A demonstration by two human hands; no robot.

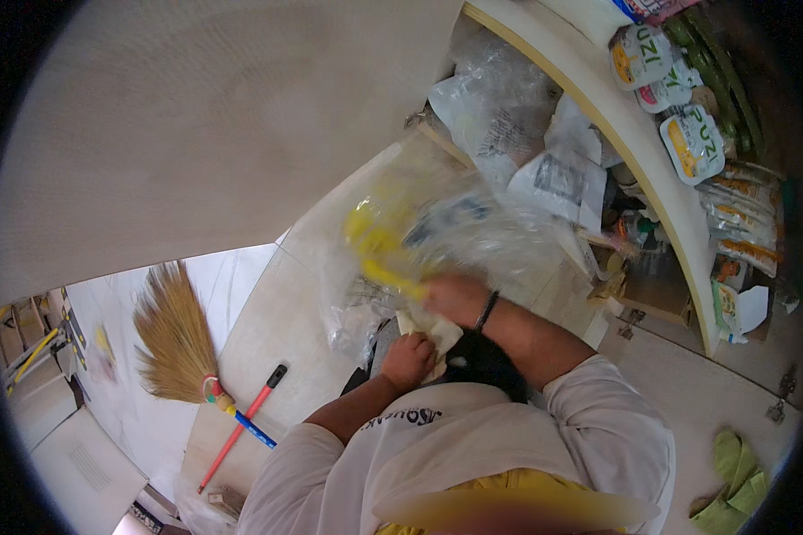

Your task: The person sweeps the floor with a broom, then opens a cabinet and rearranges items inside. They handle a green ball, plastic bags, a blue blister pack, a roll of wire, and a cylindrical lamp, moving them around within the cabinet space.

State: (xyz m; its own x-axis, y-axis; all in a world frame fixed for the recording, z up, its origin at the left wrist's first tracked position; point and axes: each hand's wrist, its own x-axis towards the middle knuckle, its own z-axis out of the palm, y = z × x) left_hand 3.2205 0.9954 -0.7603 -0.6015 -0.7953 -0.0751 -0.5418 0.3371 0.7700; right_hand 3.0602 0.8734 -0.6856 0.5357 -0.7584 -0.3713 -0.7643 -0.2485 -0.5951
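My left hand (409, 359) is closed around a crumpled cream cloth (447, 332) close to my lap. Just beyond it, my right hand (456, 297), blurred and with a dark bracelet at the wrist, grips the near end of a yellow strip (378, 251). The strip runs forward and left into a blurred mass of clear plastic bags (502, 224). Something dark blue shows through the plastic; what it is cannot be made out. More clear plastic (354, 328) lies left of my hands, over a patterned grey thing.
An open cabinet with a curved-looking shelf edge (615, 127) holds bagged papers (559, 180) and a cardboard box (656, 287). White printed packs (692, 144) stand on the shelf. A grass broom (174, 334) and red pole (241, 428) lie left. A large pale panel (174, 134) fills the upper left.
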